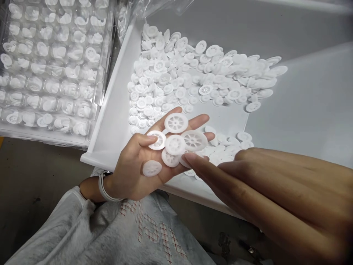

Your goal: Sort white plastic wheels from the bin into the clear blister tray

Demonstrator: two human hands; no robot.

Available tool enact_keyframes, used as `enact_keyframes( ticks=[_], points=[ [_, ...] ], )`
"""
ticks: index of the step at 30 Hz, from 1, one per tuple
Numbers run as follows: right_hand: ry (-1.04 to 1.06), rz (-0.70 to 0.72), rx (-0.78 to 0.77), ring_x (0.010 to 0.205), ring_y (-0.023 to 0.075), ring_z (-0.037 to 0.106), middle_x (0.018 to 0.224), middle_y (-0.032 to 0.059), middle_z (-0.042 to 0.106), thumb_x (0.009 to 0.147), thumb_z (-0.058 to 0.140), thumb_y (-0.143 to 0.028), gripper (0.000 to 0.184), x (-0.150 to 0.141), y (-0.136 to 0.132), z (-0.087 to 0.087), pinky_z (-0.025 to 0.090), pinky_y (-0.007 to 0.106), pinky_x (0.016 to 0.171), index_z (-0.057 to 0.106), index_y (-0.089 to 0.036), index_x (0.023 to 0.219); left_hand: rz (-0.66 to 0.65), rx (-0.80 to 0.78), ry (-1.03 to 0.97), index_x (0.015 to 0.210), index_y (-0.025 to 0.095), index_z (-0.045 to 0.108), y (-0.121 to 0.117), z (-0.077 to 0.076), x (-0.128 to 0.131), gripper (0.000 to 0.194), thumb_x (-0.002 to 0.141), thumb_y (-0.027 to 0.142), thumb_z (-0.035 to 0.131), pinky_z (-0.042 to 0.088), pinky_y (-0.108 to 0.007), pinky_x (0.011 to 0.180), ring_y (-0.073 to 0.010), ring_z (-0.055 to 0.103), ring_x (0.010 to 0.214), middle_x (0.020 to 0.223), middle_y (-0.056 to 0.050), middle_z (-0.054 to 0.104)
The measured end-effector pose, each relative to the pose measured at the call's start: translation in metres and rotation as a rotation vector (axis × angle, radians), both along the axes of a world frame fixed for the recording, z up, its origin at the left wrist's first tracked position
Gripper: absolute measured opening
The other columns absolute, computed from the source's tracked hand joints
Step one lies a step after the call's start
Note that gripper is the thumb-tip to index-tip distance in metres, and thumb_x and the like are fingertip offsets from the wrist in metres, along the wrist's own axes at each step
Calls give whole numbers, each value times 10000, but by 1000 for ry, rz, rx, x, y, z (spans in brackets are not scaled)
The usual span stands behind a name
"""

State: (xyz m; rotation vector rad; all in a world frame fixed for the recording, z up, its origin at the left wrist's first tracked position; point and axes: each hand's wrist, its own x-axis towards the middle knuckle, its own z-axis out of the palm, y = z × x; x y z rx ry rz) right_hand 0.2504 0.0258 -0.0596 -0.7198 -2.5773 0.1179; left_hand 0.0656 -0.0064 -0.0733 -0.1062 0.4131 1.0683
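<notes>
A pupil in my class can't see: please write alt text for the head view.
A left hand, palm up, holds white wheels, some spoked, the right hand at their edge. Beneath is a white bin of similar wheels; left, a clear compartmented tray of white pieces.

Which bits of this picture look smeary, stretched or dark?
In the head view, the right hand looks stretched and smeary towards the picture's edge; in the same head view, the wheels on the left hand look clearer; again in head view, the floor is dark.

Left grip (154, 155) lies upturned, right grip (259, 182) outstretched.
</notes>
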Motion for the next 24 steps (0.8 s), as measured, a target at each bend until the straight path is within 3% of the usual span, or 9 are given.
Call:
enact_keyframes(
  ticks=[3, 7, 13, 16, 20, 24],
  points=[
    [45, 141, -80, 564, 126, 402, 605, 27, 494, 932, 486, -168, 335, -1, 0, 7, 285, 326, 514, 576, -85, 1244, -4, 4, -23, 1369, 281, 464, 0, 0, 0, 487, 888, 234, 404, 143, -535, 1223, -237, 444, 1367, 1396, -4, 551],
    [89, -24, -216, 554, 92, 397, 601, -19, 422, 886, 590, -123, 332, 0, -6, 13, 281, 297, 520, 615, -169, 1215, -6, -7, -41, 1411, 280, 421, 1, 1, 0, 526, 888, 231, 394, 179, -537, 1216, -251, 435, 1369, 1415, -15, 533],
    [-35, -214, -211, 564, 95, 396, 646, -15, 459, 877, 646, -213, 265, 4, -3, 14, 362, 288, 540, 599, -220, 1137, -10, -2, -45, 1426, 279, 409, 1, 1, -2, 533, 895, 230, 380, 248, -492, 1206, -238, 442, 1362, 1414, -12, 533],
    [26, -193, -169, 542, 83, 437, 644, -28, 520, 904, 613, -312, 237, 0, 6, 8, 383, 259, 495, 591, -224, 1123, -23, 2, -27, 1424, 287, 412, 0, 1, -1, 532, 896, 236, 371, 223, -497, 1214, -234, 397, 1395, 1421, -2, 527],
    [140, -219, -245, 515, 47, 452, 653, -47, 556, 892, 628, -221, 181, -10, 13, 2, 406, 203, 488, 613, -217, 1072, -44, -17, 3, 1451, 260, 379, 1, 2, 1, 564, 887, 251, 378, 200, -542, 1212, -271, 380, 1407, 1451, -35, 493],
    [196, -282, -329, 477, 52, 422, 581, -57, 498, 881, 649, -225, 143, -12, 12, 2, 394, 210, 474, 647, -246, 1022, -41, 2, -25, 1447, 263, 390, 1, 1, 2, 554, 893, 261, 369, 224, -521, 1214, -250, 401, 1398, 1399, -25, 548]
  ],
)
